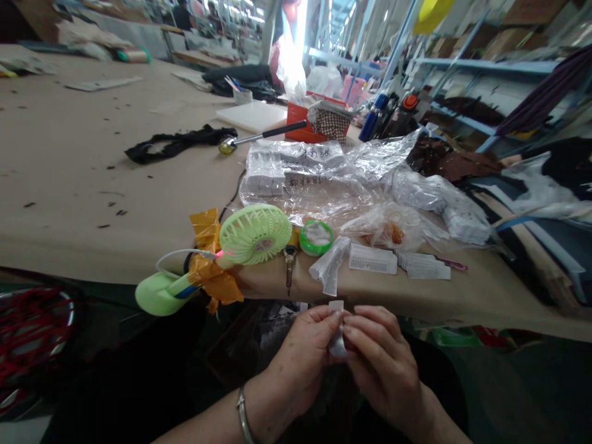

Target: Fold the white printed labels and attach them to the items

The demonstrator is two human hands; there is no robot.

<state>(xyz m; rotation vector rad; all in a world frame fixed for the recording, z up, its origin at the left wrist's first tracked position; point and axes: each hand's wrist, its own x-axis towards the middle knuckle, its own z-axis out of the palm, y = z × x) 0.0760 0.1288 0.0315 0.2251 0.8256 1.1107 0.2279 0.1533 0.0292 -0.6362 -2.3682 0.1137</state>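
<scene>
Just off the table's front edge, my left hand [309,345] pinches a small white label [337,348] between thumb and fingers. My right hand [386,354] closes on the same label from the other side, its fingertips meeting the left thumb. On the table beyond lie a folded strip of white labels [330,265], a flat printed label stack [372,259] and a fanned pile of labels [424,266]. A green round tub [316,238] with white stuff inside stands behind the strip. What my right fingertips cover is hidden.
A green fan [256,234] is taped to the table edge at left, beside a soldering-iron-like tool [289,266]. Plastic bags of labels [314,172] spread across the middle. A black cloth strip [180,143] and a long-handled metal tool [261,137] lie farther back.
</scene>
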